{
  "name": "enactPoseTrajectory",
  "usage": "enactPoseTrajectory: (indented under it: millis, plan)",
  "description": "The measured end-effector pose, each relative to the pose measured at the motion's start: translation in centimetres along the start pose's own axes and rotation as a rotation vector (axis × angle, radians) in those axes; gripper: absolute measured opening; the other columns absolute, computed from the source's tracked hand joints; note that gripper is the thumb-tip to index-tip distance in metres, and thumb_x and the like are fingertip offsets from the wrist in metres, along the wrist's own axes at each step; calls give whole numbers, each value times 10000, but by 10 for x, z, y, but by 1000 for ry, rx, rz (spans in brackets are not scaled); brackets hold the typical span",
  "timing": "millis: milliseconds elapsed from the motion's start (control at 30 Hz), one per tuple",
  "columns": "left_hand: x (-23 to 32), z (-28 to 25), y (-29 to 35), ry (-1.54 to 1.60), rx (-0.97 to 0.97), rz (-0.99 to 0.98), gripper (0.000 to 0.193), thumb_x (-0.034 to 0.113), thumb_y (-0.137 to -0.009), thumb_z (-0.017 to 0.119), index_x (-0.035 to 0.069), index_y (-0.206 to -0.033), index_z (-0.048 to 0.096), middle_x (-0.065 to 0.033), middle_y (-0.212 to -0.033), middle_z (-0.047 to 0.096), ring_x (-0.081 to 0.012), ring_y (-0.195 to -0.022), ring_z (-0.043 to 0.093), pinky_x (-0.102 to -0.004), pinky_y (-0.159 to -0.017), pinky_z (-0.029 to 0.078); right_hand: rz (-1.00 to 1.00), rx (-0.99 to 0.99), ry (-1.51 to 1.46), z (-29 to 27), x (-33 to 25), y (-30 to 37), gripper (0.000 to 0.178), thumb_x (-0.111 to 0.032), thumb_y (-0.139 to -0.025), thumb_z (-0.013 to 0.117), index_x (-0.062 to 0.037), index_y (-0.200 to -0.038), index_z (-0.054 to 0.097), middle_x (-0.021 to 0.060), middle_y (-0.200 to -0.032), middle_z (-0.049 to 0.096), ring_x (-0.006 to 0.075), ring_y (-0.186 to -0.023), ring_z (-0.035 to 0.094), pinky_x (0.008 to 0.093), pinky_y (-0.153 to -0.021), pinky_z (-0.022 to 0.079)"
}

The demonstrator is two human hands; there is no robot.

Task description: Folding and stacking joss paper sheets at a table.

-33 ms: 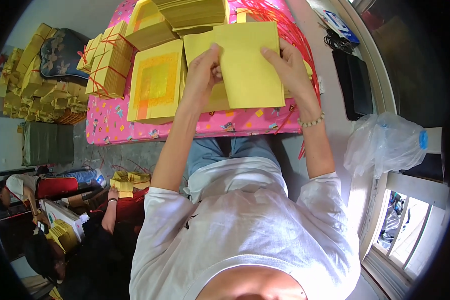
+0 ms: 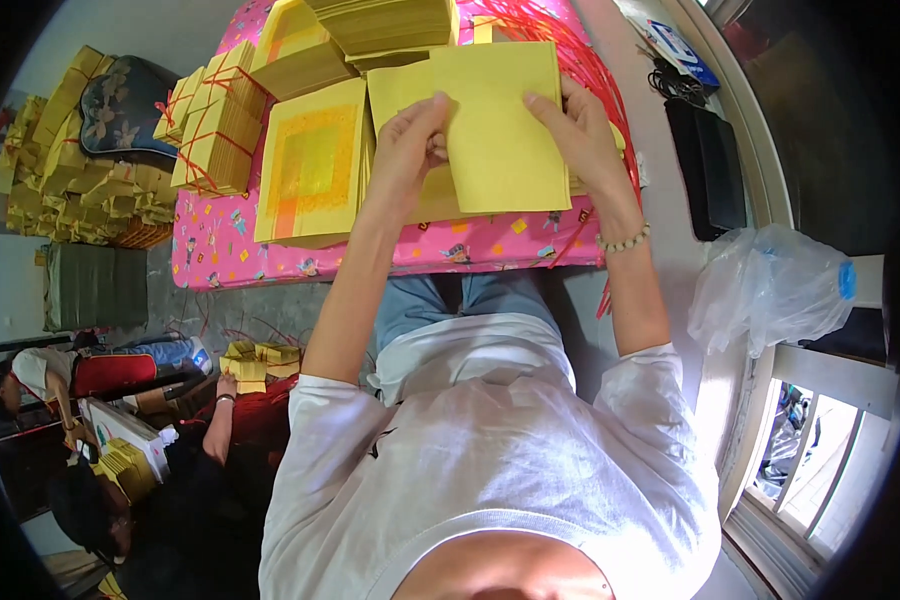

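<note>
Both my hands hold a sheaf of plain yellow paper [image 2: 505, 130] above the table's near edge. My left hand [image 2: 410, 140] is closed on its left side, thumb on the front face. My right hand [image 2: 578, 128] pinches the right edge, thumb in front and fingers behind. More yellow paper [image 2: 395, 88] shows behind the held sheaf, partly covered by it. To the left lies a paper stack with an orange and gold printed square [image 2: 315, 155]. Farther left stand yellow bundles [image 2: 215, 135] tied with red strips.
A pink patterned cloth [image 2: 300, 262] covers the table. Loose red strips [image 2: 605, 85] run along its right side. More paper stacks [image 2: 390, 28] stand at the back. A clear plastic bag [image 2: 770, 285] is at right. Two people [image 2: 170, 500] work at lower left, near yellow bundles [image 2: 260, 362].
The held sheaf has shifted very slightly up and to the right. My left hand has moved a little to the right with it. Both hands keep their hold.
</note>
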State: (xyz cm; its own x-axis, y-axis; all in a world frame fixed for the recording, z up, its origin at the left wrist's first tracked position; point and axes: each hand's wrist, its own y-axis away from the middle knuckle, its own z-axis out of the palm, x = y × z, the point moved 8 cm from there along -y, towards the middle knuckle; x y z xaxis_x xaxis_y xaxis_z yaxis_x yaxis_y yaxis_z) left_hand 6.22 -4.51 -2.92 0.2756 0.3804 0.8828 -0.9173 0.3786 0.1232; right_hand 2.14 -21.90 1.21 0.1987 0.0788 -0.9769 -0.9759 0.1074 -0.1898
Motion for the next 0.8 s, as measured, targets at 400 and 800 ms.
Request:
enactPoseTrajectory:
  millis: [400,800]
  plan:
    - [-9,-24,-1,-23,74,-11,220,258,-868,681,41,-907,680,17,-761,641,-34,-616,540,-200,-576,451,28,3,62,9,23,-24,258,-143,-893,582,56,-1057,594,64,-916,658,92,-787,608,251,-689,494]
    - [-6,-18,16,-31,64,-65,192,204,-905,639,27,-975,658,18,-833,648,-45,-696,572,-195,-650,482,-5,-30,76,17,26,-33,264,-131,-923,560,19,-1139,579,60,-1003,652,81,-852,611,236,-741,502]
